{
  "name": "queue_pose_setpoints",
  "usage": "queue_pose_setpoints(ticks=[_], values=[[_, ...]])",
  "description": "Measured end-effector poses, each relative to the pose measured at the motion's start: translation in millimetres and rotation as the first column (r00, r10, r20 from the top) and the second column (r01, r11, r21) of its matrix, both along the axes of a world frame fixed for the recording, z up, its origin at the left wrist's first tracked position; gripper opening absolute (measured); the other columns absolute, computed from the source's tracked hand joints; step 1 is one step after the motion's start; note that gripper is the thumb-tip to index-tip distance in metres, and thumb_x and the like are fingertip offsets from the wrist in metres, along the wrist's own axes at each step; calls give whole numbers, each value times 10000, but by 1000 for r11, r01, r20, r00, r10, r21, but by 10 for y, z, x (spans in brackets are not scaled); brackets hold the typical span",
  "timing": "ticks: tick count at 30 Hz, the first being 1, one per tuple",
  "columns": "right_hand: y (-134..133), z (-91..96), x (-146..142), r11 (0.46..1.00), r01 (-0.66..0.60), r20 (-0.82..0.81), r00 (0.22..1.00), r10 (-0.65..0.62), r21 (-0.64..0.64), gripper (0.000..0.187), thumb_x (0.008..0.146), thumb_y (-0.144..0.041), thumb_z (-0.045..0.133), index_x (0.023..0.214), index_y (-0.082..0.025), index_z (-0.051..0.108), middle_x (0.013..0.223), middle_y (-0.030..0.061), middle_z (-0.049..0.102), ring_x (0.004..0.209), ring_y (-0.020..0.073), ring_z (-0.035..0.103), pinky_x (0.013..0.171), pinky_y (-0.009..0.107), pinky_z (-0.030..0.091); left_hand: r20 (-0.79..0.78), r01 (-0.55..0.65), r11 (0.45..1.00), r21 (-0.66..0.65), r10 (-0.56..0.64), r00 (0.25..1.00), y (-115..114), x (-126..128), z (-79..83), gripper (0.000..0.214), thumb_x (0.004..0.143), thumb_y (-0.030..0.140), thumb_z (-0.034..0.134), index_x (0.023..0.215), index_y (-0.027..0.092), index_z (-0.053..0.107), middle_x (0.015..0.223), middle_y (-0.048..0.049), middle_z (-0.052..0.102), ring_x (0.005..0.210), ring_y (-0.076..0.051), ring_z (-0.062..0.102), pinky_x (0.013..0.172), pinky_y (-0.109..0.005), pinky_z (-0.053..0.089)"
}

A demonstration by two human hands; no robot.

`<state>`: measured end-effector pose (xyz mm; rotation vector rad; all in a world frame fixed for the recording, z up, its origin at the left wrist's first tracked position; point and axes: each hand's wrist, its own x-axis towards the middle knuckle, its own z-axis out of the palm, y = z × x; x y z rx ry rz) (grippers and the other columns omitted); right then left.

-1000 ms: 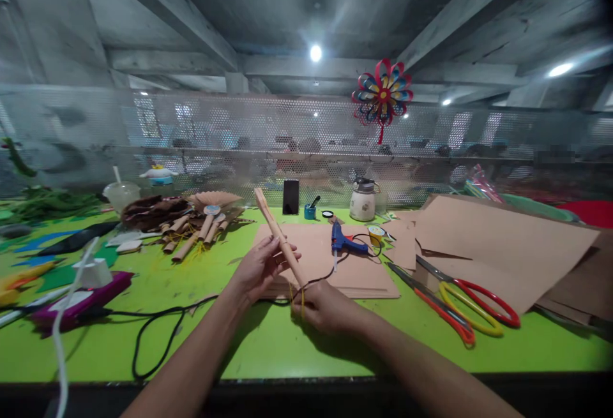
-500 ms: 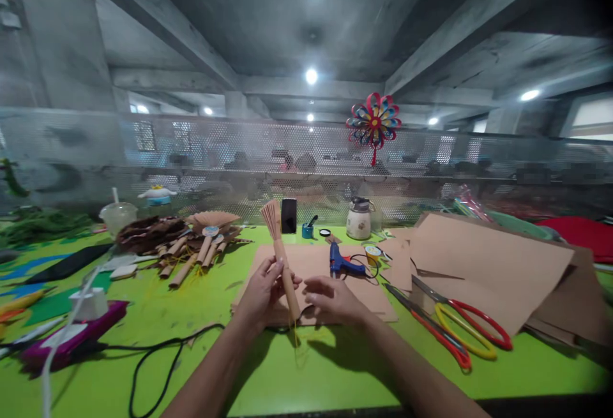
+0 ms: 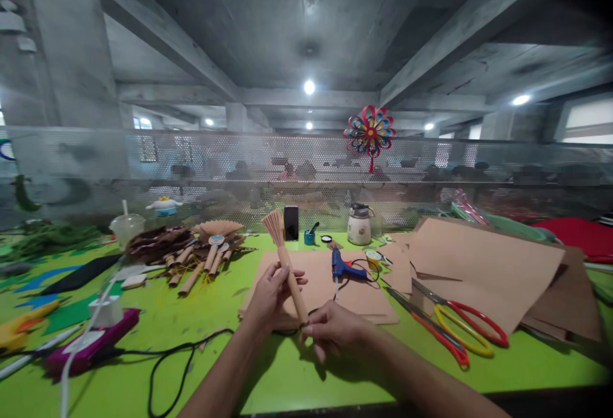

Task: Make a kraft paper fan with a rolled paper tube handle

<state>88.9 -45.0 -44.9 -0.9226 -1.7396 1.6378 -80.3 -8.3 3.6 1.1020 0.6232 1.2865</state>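
Note:
My left hand (image 3: 274,290) is closed around the handle of a folded brown paper fan (image 3: 291,281), which tilts with its pleated end up and away from me. At the handle's lower end the fingers of my right hand (image 3: 330,328) are pinched together; what sits between them is too small to make out. Under both hands lies a stack of brown paper sheets (image 3: 272,265). A blue glue gun (image 3: 347,268) rests on that stack, just beyond my right hand.
Several finished paper fans (image 3: 213,249) lie at the left behind a purple power strip (image 3: 96,344) with a black cord. To the right are scissors (image 3: 467,325) with red and yellow handles, and large brown sheets (image 3: 488,265). A white jug (image 3: 359,225) stands at the back.
My right hand has moved down and closed at the handle's lower end, where a yellow thread hung before. The left hand still grips the fan. The view has tilted slightly up.

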Motion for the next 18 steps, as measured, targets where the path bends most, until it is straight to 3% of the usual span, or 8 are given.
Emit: queue_pose_setpoints(ticks=[5,11,14,18], values=[[-76,111,17,992,42,160,985,-61,117,481,824,-536,551,899,-81,683,530,6,612,306,51,371,337,176,288,-2,-16,1000,9,16,1000,35,-25,-11,230,784,292,666,903,155,526,872,-96,712,738,-182,691,700,-286,539],[-270,115,16,948,101,320,926,-200,302,328,862,-369,512,747,-108,674,522,-16,572,399,70,469,403,160,343,-16,0,1000,-11,-1,1000,24,16,-71,201,796,283,654,874,159,516,792,-79,707,714,-196,701,663,-286,549],[-389,105,5,913,74,352,908,-228,401,338,870,-312,479,647,-115,639,496,-22,543,406,66,442,419,162,320,4,35,999,-31,-35,999,-7,63,-105,197,805,288,646,846,163,499,678,-41,670,705,-220,707,650,-304,562],[-535,137,-10,855,-7,420,873,-248,518,369,872,-284,469,548,-129,552,469,-36,486,417,61,378,440,179,268,78,92,992,-83,-85,993,-32,85,-115,147,839,236,604,816,151,487,683,-46,654,754,-245,710,676,-336,578]])
